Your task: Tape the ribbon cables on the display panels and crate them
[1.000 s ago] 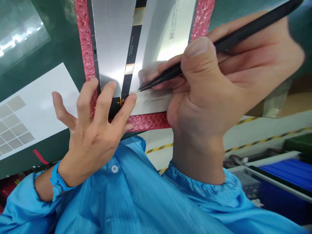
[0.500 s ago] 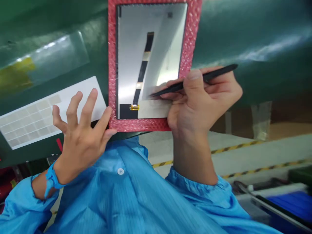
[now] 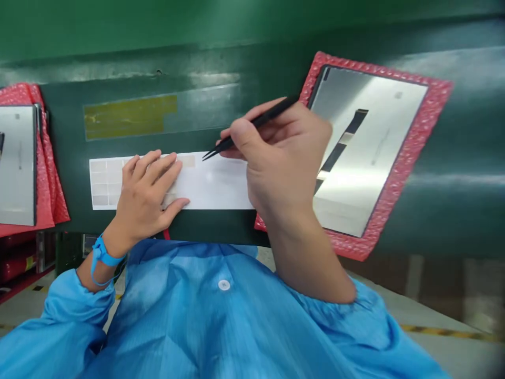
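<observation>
My right hand (image 3: 284, 152) grips black tweezers (image 3: 260, 120) like a pen. Their two tips stand slightly apart over a white sheet of stickers (image 3: 224, 181), near one pale sticker (image 3: 186, 161) at its upper edge. On the left part of that sheet my left hand (image 3: 148, 184) lies flat with its fingers spread, covering some of the pale sticker squares. To the right, partly behind my right wrist, a silver display panel (image 3: 366, 152) with a dark ribbon cable (image 3: 335, 154) rests tilted on a red bubble-wrap bag (image 3: 418, 137).
At the left edge another silver panel (image 3: 18, 163) lies on stacked red bubble-wrap bags (image 3: 55, 195). Beyond the sheet, a clear strip with a yellow piece (image 3: 126, 117) is stuck to the green table mat (image 3: 221, 226).
My right hand has moved the tweezers from above the display panel to the sticker sheet. My left hand has come down onto the sheet, and the view has swung left.
</observation>
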Demonstrator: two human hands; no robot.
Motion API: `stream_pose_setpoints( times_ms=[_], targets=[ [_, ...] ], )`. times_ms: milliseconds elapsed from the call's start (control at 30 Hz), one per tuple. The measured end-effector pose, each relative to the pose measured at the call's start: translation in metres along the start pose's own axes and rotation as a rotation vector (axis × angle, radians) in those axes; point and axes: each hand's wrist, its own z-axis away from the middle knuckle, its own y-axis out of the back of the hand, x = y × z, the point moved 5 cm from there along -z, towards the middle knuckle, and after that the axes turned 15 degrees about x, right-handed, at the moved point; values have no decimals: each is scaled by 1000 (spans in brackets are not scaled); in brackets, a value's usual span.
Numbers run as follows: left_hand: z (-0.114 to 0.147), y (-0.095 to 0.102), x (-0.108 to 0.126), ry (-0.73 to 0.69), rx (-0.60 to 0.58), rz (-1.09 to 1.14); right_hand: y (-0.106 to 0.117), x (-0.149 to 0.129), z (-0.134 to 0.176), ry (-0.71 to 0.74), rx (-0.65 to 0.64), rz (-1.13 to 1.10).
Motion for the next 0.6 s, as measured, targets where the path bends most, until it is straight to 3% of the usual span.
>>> stream_pose_setpoints(
  times_ms=[167,367,600],
  targets=[
    [1,0,1,0,-42,-4,-15,26,-10,-17,-69,55],
    [0,-1,2,11,-43,28,-19,15,-11,-35,-63,85],
    [0,-1,1,52,-19,56,-31,16,-28,-123,-225,175]
  ],
)
